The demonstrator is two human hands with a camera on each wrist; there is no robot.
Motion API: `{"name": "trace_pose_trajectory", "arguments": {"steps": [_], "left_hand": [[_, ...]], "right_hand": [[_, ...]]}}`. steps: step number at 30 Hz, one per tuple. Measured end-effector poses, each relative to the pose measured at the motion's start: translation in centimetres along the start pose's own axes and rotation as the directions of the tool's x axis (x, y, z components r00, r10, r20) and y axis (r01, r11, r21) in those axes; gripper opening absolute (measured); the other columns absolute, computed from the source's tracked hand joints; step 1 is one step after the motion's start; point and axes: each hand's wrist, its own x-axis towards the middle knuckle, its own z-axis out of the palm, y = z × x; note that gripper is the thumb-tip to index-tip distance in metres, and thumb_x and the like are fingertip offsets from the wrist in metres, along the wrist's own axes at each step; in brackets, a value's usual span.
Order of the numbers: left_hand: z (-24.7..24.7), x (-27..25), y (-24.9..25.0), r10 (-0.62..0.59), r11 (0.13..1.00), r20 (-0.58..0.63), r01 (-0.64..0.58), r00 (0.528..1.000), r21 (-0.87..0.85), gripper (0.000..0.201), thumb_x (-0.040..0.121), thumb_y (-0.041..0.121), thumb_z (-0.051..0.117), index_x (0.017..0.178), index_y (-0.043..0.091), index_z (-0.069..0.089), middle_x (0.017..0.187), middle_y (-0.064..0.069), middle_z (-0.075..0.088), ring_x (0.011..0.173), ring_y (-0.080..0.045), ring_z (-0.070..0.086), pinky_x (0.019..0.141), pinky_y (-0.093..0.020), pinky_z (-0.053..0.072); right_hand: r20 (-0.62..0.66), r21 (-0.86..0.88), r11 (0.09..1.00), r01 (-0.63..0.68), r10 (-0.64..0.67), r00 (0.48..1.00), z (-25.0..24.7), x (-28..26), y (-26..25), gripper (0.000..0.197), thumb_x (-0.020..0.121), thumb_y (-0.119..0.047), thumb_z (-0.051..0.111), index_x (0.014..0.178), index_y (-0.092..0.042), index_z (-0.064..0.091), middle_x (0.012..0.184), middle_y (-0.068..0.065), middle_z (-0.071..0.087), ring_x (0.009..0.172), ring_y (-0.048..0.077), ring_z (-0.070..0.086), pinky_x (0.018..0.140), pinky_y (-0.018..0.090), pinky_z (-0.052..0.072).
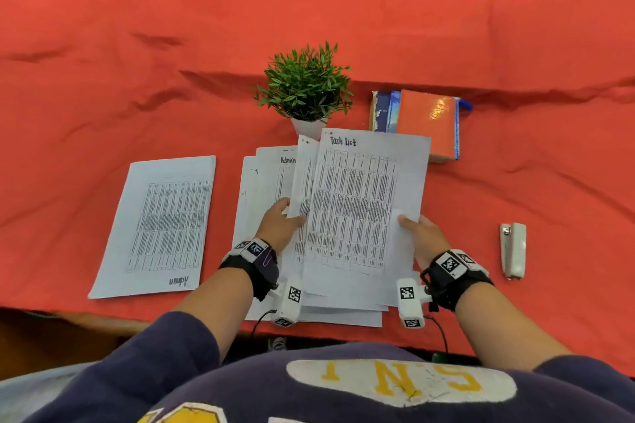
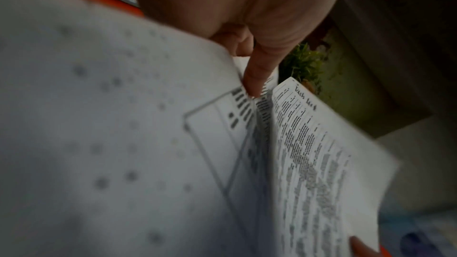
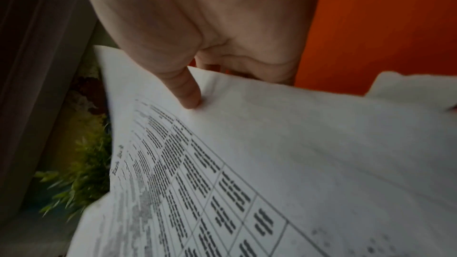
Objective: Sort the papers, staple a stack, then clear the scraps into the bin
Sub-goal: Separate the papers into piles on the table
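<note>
Papers (image 1: 360, 209) headed "Task list" are lifted between both hands at the near middle of the table, long axis running away from the person, heading at the far end. The right hand (image 1: 424, 233) pinches the top sheet at its right edge, thumb on the printed face and fingers curled beneath; the right wrist view shows the thumb (image 3: 188, 93) pressing into the margin. The left hand (image 1: 280, 221) grips a second sheet (image 1: 302, 182) at its left edge, thumb on top; in the left wrist view a fingertip (image 2: 257, 77) slips between the two sheets, parting them.

Under the hands lies the unsorted pile (image 1: 268, 189), loosely fanned, one sheet headed "Admin". To the left, apart from it, a squared stack (image 1: 161, 227) marked "Admin" lies flat, turned the other way round. The coming move seems to turn on this: the Admin stack is on the left hand's side, while the cloth (image 1: 464, 209) between the pile and the stapler (image 1: 513, 251) lies on the right hand's side, so the right hand is probably nearer to any spot for a Task list stack.

Beyond the papers stand a plant (image 1: 305, 86) and some books (image 1: 419, 120). No bin, scraps or other container is in view.
</note>
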Motion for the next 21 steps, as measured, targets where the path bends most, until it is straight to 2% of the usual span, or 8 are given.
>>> {"name": "trace_pose_trajectory", "arguments": {"steps": [2, 4, 7, 9, 12, 15, 18, 21], "left_hand": [[-0.1, -0.3, -0.1, 0.004, 0.996, 0.040, -0.001, 0.999, -0.089, 0.028, 0.091, 0.008, 0.061, 0.115, 0.021, 0.060, 0.120, 0.003, 0.064, 0.097, -0.007, 0.062, 0.092, -0.030, 0.050], [-0.1, -0.3, -0.1, -0.020, 0.988, 0.076, 0.032, 0.997, -0.149, 0.031, 0.092, 0.010, 0.060, 0.120, 0.024, 0.057, 0.115, 0.006, 0.066, 0.093, 0.003, 0.060, 0.081, -0.020, 0.048], [0.2, -0.5, 0.0, -0.085, 0.984, 0.148, 0.106, 0.985, -0.142, 0.028, 0.095, 0.012, 0.051, 0.115, 0.032, 0.053, 0.113, 0.011, 0.064, 0.106, -0.008, 0.059, 0.101, -0.032, 0.039], [0.3, -0.1, -0.2, -0.079, 0.992, 0.181, 0.094, 0.980, -0.079, 0.037, 0.094, 0.010, 0.046, 0.125, 0.028, 0.055, 0.119, 0.006, 0.066, 0.112, -0.016, 0.061, 0.104, -0.041, 0.042], [0.4, 0.3, -0.5, -0.029, 0.999, 0.183, 0.023, 0.983, 0.034, 0.030, 0.094, 0.007, 0.047, 0.119, 0.020, 0.058, 0.111, 0.000, 0.068, 0.097, -0.016, 0.064, 0.081, -0.022, 0.051], [0.5, 1.0, -1.3, -0.002, 0.970, 0.127, -0.029, 0.992, 0.242, 0.015, 0.094, 0.006, 0.048, 0.100, 0.018, 0.055, 0.100, -0.002, 0.061, 0.078, -0.012, 0.056, 0.063, -0.019, 0.044], [0.1, 2.4, -2.8, 0.013, 0.845, -0.013, -0.004, 1.000, 0.534, 0.021, 0.094, 0.015, 0.051, 0.114, 0.014, 0.057, 0.118, -0.006, 0.056, 0.100, -0.018, 0.057, 0.081, -0.025, 0.049], [-0.1, 3.1, -3.7, -0.023, 0.742, -0.132, 0.105, 0.991, 0.662, 0.044, 0.091, 0.029, 0.059, 0.127, 0.007, 0.048, 0.131, -0.015, 0.044, 0.120, -0.031, 0.048, 0.098, -0.039, 0.046]], "right_hand": [[-0.004, -0.069, 0.998, 0.000, 0.000, 1.000, 1.0, -0.1, -0.2, 0.026, 0.094, -0.024, 0.058, 0.118, -0.014, 0.059, 0.115, 0.009, 0.067, 0.103, 0.030, 0.064, 0.096, 0.049, 0.050], [0.000, -0.108, 0.994, 0.013, -0.013, 1.000, 1.8, -0.4, -0.8, 0.026, 0.096, -0.023, 0.055, 0.119, -0.012, 0.057, 0.113, 0.008, 0.065, 0.099, 0.027, 0.062, 0.084, 0.038, 0.052], [0.031, -0.121, 0.991, 0.051, -0.048, 0.998, 2.3, -1.0, -1.4, 0.035, 0.093, -0.016, 0.059, 0.127, -0.011, 0.053, 0.116, 0.007, 0.065, 0.098, 0.024, 0.063, 0.079, 0.033, 0.051], [0.004, -0.167, 0.982, 0.089, -0.089, 0.996, 2.3, -1.2, -1.5, 0.044, 0.088, -0.008, 0.063, 0.128, -0.014, 0.046, 0.106, 0.000, 0.063, 0.089, 0.016, 0.062, 0.074, 0.031, 0.051], [-0.055, -0.205, 0.969, 0.134, -0.149, 0.987, 1.6, -1.3, -1.7, 0.060, 0.084, 0.002, 0.066, 0.134, -0.016, 0.040, 0.110, -0.001, 0.061, 0.096, 0.019, 0.061, 0.083, 0.035, 0.052], [-0.110, -0.275, 0.950, 0.151, -0.187, 0.976, 0.1, -1.1, -1.4, 0.041, 0.084, 0.002, 0.065, 0.124, -0.006, 0.059, 0.117, 0.010, 0.066, 0.097, 0.025, 0.062, 0.088, 0.036, 0.050], [-0.202, -0.242, 0.957, 0.160, -0.211, 0.956, -2.1, -1.2, -1.1, 0.028, 0.084, 0.001, 0.065, 0.111, -0.006, 0.065, 0.111, 0.016, 0.068, 0.089, 0.025, 0.062, 0.083, 0.035, 0.052], [-0.257, -0.207, 0.964, 0.166, -0.217, 0.942, -4.4, -1.4, -0.9, 0.026, 0.084, -0.001, 0.066, 0.110, -0.005, 0.066, 0.108, 0.015, 0.069, 0.079, 0.021, 0.062, 0.065, 0.018, 0.054]]}}
